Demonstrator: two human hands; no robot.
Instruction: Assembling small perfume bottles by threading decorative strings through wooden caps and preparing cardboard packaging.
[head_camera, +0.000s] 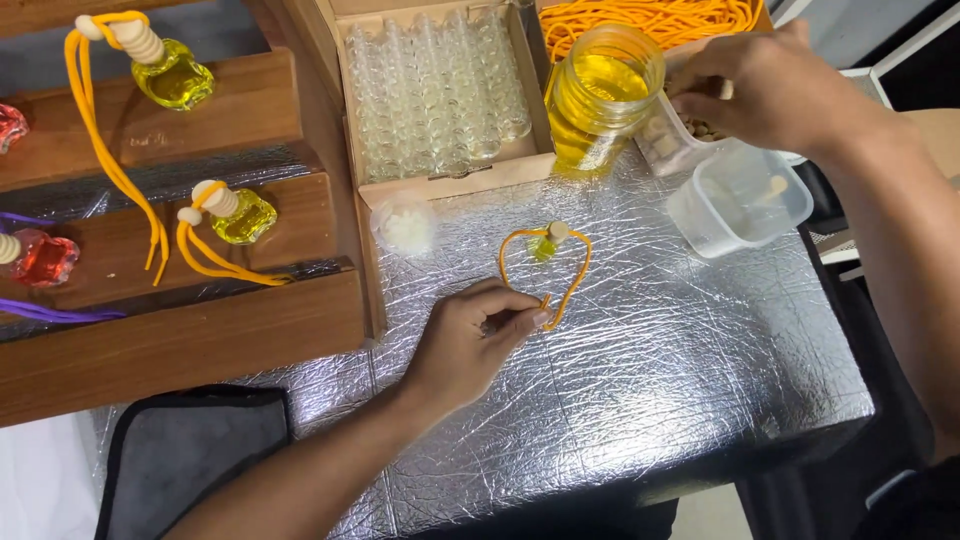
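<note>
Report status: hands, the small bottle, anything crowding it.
Left hand pinching orange cord loop's end. Right hand reaching into container of wooden caps. Small yellow bottle lying on foil tabletop, cord attached. Jar of yellow liquid close behind.

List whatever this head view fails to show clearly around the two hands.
- Right hand: fingertips dip into a clear tub; what they hold is hidden by the hand.
- Left hand: pinches the orange cord; the cord end is hidden under the fingers.
- Small bottle in the cord loop: too small to make out its stopper.
- Box of orange cords: cut off by the top edge.
</note>
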